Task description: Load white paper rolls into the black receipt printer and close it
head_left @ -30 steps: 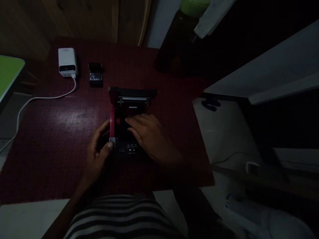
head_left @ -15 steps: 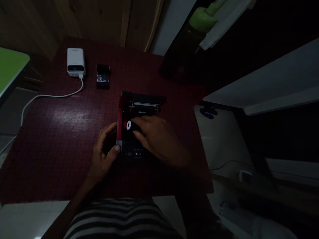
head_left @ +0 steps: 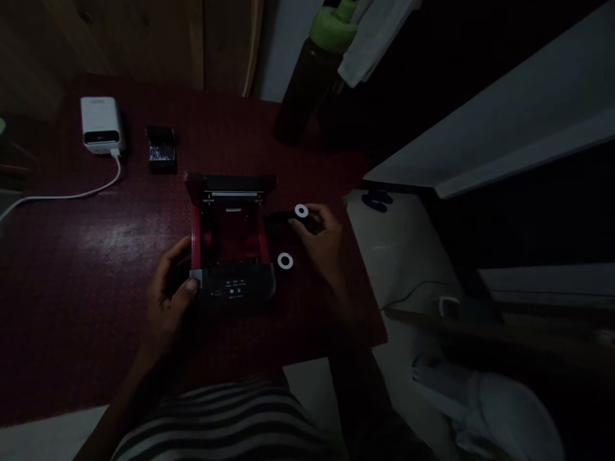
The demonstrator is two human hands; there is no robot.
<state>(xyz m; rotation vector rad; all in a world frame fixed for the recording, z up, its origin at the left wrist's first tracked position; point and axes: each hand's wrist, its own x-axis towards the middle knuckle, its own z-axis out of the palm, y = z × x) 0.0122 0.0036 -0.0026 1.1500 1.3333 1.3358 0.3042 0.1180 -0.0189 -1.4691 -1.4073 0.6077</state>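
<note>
A small black and red printer-like device (head_left: 234, 286) stands on the dark red table with its lid (head_left: 230, 184) raised and its red inner bay bare. My left hand (head_left: 169, 291) grips the device's left front corner, thumb on top and fingers along the side. To the right of the device, my right hand (head_left: 319, 237) pinches a dark roll with a white ring-shaped end (head_left: 301, 211). Another white ring-shaped end (head_left: 285, 260) shows on the table just below that roll; its body is too dark to make out.
A white power bank (head_left: 100, 121) with a cable and a small black object (head_left: 162, 150) lie at the back left. A green-capped bottle (head_left: 307, 80) stands at the back. The table's right edge (head_left: 368, 275) borders the floor.
My right hand has lifted the dark roll out of the device and moved it to the right. The view has shifted, and the inner bay and a second white ring now show.
</note>
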